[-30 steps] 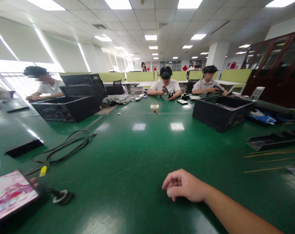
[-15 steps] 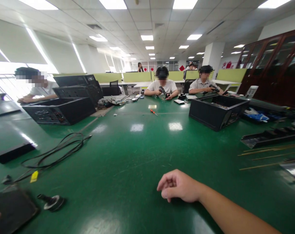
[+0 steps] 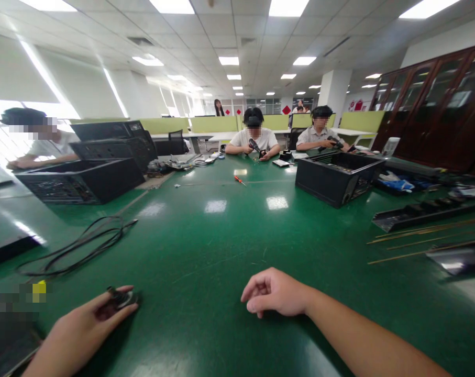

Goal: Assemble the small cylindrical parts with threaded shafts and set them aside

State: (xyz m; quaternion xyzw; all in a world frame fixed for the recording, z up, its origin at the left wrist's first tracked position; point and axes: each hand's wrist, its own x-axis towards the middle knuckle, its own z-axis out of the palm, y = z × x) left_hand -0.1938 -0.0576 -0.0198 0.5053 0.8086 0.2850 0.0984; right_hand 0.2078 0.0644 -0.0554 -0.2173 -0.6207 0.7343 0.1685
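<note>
My left hand (image 3: 78, 327) has its thumb and fingers around a small round black part (image 3: 123, 298) with a short stem and a pale rim. That part is partly hidden by the fingers, and its exact kind is unclear. My right hand (image 3: 274, 293) lies over the green table (image 3: 206, 251), its fingers loosely curled with a gap at the thumb and nothing visible in them. Beyond my left hand is a looped black cable (image 3: 91, 241). At the lower left, a dark flat object (image 3: 9, 335) is partly blurred out.
An open black computer case (image 3: 103, 180) stands at left, another (image 3: 335, 180) at right. A red screwdriver (image 3: 239, 180) lies mid-table. Thin brass-coloured rods (image 3: 410, 235) and a black metal channel (image 3: 418, 214) are on the right. Co-workers sit across the table; two hold dark tools.
My left hand has come in from the lower left edge and closed around the round black part, which now sits farther right. My right hand keeps its pose. The view has turned slightly right.
</note>
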